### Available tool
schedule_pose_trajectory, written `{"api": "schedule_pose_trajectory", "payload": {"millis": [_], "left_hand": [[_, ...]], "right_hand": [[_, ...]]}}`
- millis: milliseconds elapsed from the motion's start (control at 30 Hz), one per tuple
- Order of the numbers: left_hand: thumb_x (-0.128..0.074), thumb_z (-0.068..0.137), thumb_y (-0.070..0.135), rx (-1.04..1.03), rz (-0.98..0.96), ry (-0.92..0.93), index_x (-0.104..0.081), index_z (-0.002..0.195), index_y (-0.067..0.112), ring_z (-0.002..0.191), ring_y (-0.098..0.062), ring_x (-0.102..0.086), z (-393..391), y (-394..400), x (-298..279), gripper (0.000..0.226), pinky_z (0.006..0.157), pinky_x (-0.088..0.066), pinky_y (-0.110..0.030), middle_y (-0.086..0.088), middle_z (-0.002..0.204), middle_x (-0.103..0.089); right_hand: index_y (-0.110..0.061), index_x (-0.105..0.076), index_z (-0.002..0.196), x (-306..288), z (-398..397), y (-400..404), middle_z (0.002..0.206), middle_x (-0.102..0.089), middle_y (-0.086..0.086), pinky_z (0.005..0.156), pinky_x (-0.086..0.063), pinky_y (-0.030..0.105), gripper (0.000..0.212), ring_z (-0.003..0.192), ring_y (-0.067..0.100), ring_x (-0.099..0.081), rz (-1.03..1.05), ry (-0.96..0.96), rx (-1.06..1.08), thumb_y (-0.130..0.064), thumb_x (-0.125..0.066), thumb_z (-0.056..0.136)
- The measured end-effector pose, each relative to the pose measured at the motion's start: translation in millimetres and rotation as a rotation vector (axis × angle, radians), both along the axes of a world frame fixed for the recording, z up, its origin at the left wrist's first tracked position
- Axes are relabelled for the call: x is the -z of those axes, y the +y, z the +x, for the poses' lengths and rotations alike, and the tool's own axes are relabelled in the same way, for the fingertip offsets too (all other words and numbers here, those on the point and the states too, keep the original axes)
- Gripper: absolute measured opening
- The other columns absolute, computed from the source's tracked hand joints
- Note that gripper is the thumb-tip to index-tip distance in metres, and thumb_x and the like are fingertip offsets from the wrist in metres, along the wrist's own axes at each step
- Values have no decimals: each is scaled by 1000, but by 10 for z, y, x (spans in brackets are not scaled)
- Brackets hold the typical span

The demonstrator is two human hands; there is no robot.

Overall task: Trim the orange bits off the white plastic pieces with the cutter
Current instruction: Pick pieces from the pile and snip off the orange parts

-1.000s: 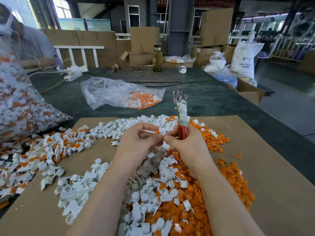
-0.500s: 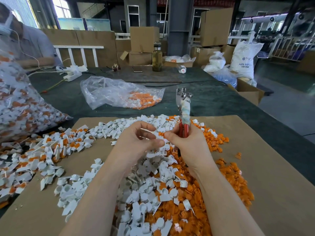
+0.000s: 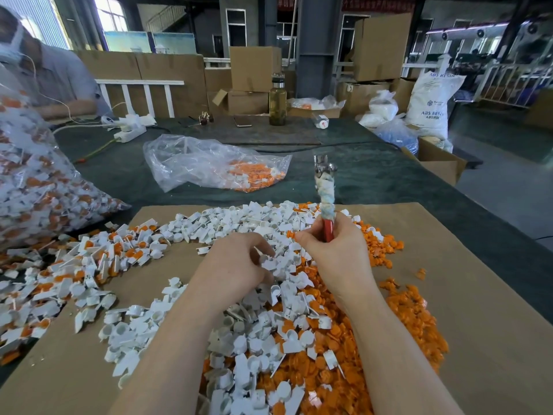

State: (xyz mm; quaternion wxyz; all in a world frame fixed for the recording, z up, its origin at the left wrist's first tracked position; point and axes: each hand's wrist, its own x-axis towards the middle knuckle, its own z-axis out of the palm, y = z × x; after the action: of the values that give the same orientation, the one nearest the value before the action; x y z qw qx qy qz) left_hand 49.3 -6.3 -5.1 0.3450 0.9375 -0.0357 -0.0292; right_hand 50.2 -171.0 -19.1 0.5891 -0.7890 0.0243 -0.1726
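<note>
- Head view: the cutter [image 3: 325, 199] is held upright in the right hand [image 3: 332, 250], whose fingers are wrapped round its red handles; its metal head points up, above the far part of the cardboard sheet [image 3: 478, 310], and nothing is seen between its blades.
- The left hand [image 3: 236, 268] is lowered onto the middle of the sheet with its fingers curled into the white plastic pieces [image 3: 263, 333]; one piece appears to be pinched at the fingertips, though which one cannot be told with certainty.
- Trimmed white pieces are heaped from the far edge of the sheet down to its near edge, between and under the forearms.
- The cut-off orange bits [image 3: 410, 322] are piled along the right side of that heap, toward the right edge of the sheet.
- Untrimmed pieces [image 3: 98, 253], white with orange still attached, are spread at the left edge of the sheet and off it onto the green table cover [image 3: 389, 181].
- A large clear bag [image 3: 33, 187] full of untrimmed pieces lies at the left, and a smaller bag [image 3: 215, 166] with some lies beyond the far edge of the sheet.
- Progress is judged as partial: a good heap is done, but much more remains in the left spread and the bags.
</note>
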Motion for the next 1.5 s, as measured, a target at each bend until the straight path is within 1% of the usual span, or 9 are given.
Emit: {"api": "schedule_pose_trajectory", "payload": {"millis": [200,267,467,600,800,900,1133,1300,1500], "left_hand": [[-92,66,25,-135,-343,-15,-67,83,33,55,-8,-65,6,-57,-11,30,47,-47,-17,8,70,-67],[-91,66,19,-127,-500,18,-70,86,26,59,-14,-71,-18,-66,-30,30,55,-53,-20,3,64,-69],[-78,75,2,-137,-1023,50,-77,96,13,78,-23,-75,-35,-117,-60,25,73,-61,-26,-14,85,-75],[-72,81,-5,-182,-1196,92,-76,99,9,75,-21,-75,-36,-142,-71,23,71,-62,-26,-11,81,-75],[-77,77,-5,-284,-1028,-25,-70,97,10,66,-16,-73,-22,-193,-60,26,61,-58,-20,-7,73,-75],[-80,74,-3,-280,-950,-76,-71,86,10,60,-12,-72,-38,-219,-57,20,56,-54,-16,-2,64,-73],[-83,73,5,-269,-755,-150,-74,73,19,64,-14,-73,-72,-289,-78,17,71,-59,-30,1,65,-74],[-81,77,17,-250,-593,-243,-74,71,26,57,2,-66,-90,-314,-99,12,54,-47,-7,13,62,-71],[-79,80,21,-218,-514,-302,-74,69,28,64,0,-68,-85,-330,-96,14,56,-47,-6,16,64,-71]], "right_hand": [[-25,-52,76,0,-13,20,79,-64,-1,62,-49,24,25,71,13,-60,-10,-31,-16,-18,-75,82],[-25,-53,76,0,-15,23,77,-63,-3,64,-51,25,24,73,14,-61,-7,-35,-15,-19,-75,82],[-23,-53,75,-2,-16,18,66,-53,-11,60,-49,22,23,59,2,-51,9,-49,3,-20,-75,81],[-21,-53,76,-2,-16,7,62,-53,-14,60,-50,23,23,60,4,-51,43,-61,0,-21,-75,81],[-23,-54,77,-15,-41,29,74,-63,-1,59,-50,15,23,63,9,-57,98,-110,-6,-18,-76,80],[-25,-53,79,-26,-55,38,74,-63,-9,60,-47,10,24,62,1,-56,72,-145,-19,-16,-75,81],[-27,-54,88,-20,-55,68,73,-61,-8,60,-45,6,22,70,-1,-58,-71,-220,34,-16,-72,84],[-31,-53,92,-9,-66,80,72,-59,-16,59,-40,2,25,76,-12,-57,-147,-250,67,-17,-72,83],[-29,-54,96,-10,-56,80,72,-57,-17,60,-40,2,26,76,-13,-55,-168,-233,71,-18,-73,83]]}}
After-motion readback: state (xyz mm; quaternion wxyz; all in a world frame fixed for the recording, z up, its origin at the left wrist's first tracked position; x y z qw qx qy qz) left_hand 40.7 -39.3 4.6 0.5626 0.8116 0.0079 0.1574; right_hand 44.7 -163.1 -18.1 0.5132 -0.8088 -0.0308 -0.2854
